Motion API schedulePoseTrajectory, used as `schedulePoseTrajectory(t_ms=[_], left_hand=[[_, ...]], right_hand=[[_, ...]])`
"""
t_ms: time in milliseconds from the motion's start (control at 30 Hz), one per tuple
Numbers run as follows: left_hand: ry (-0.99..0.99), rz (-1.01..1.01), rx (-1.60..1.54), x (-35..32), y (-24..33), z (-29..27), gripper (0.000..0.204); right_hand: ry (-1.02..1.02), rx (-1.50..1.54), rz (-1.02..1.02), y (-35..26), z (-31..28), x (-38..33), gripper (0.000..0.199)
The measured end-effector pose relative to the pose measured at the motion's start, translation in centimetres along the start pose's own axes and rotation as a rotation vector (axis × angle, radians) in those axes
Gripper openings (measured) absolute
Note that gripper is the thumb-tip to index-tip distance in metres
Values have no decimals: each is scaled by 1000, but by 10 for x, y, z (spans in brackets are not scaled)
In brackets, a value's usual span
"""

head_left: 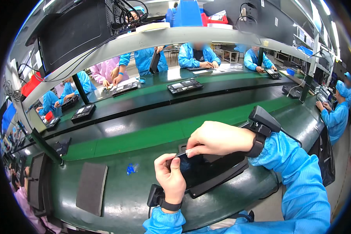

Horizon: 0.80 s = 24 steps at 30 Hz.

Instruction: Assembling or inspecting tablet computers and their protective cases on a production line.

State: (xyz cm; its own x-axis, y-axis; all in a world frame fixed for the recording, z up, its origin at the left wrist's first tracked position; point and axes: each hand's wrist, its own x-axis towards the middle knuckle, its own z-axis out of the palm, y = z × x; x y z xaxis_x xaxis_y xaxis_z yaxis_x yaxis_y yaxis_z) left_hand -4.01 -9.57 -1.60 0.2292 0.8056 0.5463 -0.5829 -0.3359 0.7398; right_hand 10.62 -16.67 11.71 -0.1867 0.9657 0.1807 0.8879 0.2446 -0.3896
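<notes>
My left hand (171, 177) is closed, its thumb and fingers pinching the upper left corner of a glossy dark flat panel (193, 167). Right beside it, my right hand (214, 138) reaches in from the right with thumb and forefinger pressed together on a small white tab (187, 152) at that same corner. What the tab is made of is too small to tell. Below the panel lies a long black casing (218, 178), slanting up to the right. The right hand and forearm hide part of the panel and what lies behind it.
A grey foam pad (92, 188) and a small heap of blue bits (131, 169) lie left on the green bench. Beyond runs a green conveyor belt (152, 136). Opened black devices (185, 85) sit farther back, near several co-workers in blue or pink. A shelf beam (152, 38) crosses above.
</notes>
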Motion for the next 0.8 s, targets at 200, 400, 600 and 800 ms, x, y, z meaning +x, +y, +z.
schedulePoseTrajectory(t_ms=[200, 400, 600, 800], left_hand=[[151, -5, 6, 12, 0, -16, 16], [313, -268, -213, 18, -4, -17, 10], [282, -458, -322, 4, -11, 0, 15], [307, -481, -298, 3, -12, 2, 14]], right_hand=[[613, -538, -26, -33, 9, -45, 17], [349, 607, 674, -36, 100, -128, 49], [1568, 1275, 396, -14, 139, -64, 29], [1390, 1177, 394, -2, 136, -68, 40]])
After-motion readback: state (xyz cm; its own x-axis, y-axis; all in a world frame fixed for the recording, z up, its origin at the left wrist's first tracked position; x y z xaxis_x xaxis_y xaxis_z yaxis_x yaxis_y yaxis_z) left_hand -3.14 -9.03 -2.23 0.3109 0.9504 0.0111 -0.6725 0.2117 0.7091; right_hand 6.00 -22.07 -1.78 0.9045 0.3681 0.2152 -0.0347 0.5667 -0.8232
